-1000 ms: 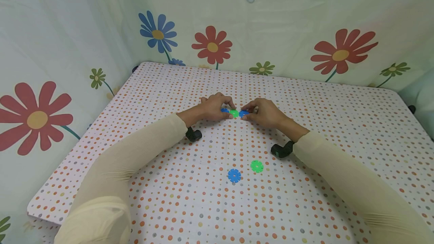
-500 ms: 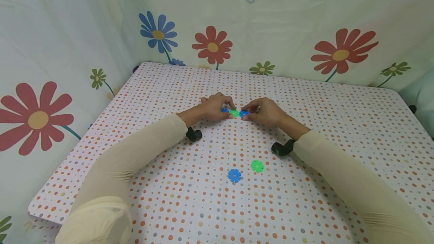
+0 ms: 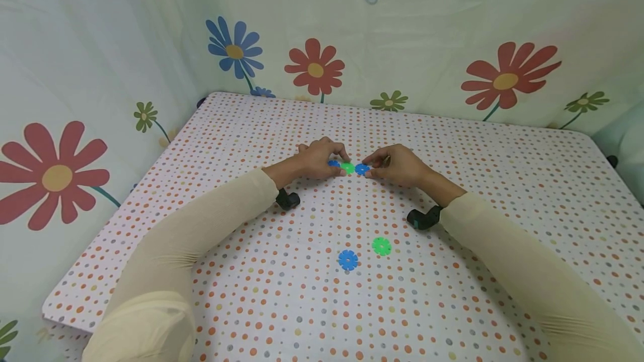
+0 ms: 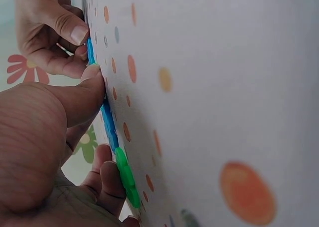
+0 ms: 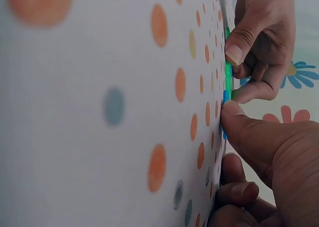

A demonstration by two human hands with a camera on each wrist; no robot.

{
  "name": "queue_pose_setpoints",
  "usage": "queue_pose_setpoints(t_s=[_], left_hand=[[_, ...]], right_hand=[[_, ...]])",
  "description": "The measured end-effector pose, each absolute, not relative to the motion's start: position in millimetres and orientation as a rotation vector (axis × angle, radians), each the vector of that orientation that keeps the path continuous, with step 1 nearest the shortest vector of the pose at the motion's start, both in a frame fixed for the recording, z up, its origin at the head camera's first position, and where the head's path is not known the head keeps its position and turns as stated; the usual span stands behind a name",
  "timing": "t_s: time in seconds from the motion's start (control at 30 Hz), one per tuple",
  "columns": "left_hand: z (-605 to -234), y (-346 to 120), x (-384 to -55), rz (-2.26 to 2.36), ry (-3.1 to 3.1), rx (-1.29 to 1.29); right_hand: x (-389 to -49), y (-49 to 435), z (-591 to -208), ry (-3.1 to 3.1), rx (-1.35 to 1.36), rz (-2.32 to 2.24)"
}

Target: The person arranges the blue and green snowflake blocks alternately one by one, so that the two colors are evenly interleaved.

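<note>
Small notched plastic discs lie in a row on the dotted table. My left hand (image 3: pixel 319 160) pinches a green disc (image 3: pixel 348 168) by its edges, thumb near and index finger far. Under that hand the row goes on with a blue disc (image 4: pixel 108 124) and another green disc (image 4: pixel 127 179), seen in the left wrist view. My right hand (image 3: pixel 399 166) holds the blue disc (image 3: pixel 362 169) at the row's right end, thumb and index finger at its right edge. That disc sits right against the pinched green one.
Nearer on the table (image 3: pixel 271 306) lie a loose blue disc (image 3: pixel 348 260) and a loose green disc (image 3: pixel 382 246). Black wrist cameras hang below the left sleeve (image 3: pixel 226 211) and right sleeve (image 3: pixel 503 244). A flowered curtain (image 3: pixel 412 32) stands behind the table.
My right hand has shifted slightly to the right, its fingertips now nearer the right edge of the blue disc, so more of it shows. The left hand stays put.
</note>
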State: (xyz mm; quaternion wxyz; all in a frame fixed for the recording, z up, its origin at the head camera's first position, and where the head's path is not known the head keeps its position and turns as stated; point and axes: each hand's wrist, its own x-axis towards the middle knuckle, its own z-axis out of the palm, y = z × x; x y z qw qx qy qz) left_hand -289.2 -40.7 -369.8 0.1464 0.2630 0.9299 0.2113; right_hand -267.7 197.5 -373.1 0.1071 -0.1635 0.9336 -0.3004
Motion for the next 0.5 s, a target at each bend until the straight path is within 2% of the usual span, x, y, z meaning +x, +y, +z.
queue_pose_setpoints(t_s=[0.5], left_hand=[[-369.9, -40.7, -289.1, 0.616, 2.679, 0.760]], right_hand=[[-265.9, 196.2, -372.6, 2.761, -0.464, -0.888]])
